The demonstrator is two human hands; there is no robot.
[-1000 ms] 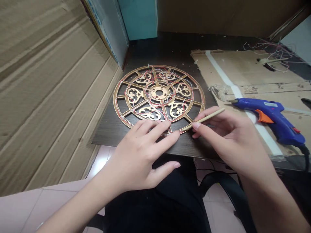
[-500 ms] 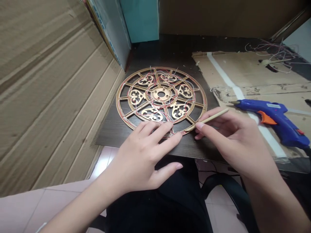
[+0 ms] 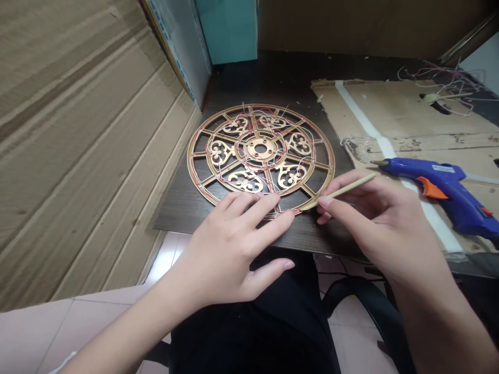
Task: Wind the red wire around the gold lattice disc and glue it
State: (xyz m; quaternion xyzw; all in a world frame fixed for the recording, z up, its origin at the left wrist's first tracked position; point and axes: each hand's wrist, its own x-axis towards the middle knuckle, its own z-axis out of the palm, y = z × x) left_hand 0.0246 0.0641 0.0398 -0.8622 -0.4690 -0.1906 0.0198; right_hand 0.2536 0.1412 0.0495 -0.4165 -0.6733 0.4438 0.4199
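Note:
A round gold fretwork disc (image 3: pixel 260 150) strung with thin red and white wires lies flat on the dark table (image 3: pixel 183 202). My left hand (image 3: pixel 234 249) rests with fingers spread on the disc's near rim, holding nothing. My right hand (image 3: pixel 374 218) pinches a thin wooden stick (image 3: pixel 343 191) like a pen. The stick's tip touches the disc's near right rim, close to my left fingertips.
A blue hot glue gun (image 3: pixel 440 189) with an orange trigger lies on a cardboard sheet (image 3: pixel 390 114) at the right. Loose wire scraps (image 3: pixel 444 83) sit at the far right. Cardboard panels (image 3: pixel 78 135) wall the left side. My dark-clothed lap and a chair edge are below.
The view has drifted slightly, shifting the disc and glue gun a little to the right. Both hands keep the same pose on the disc's near rim.

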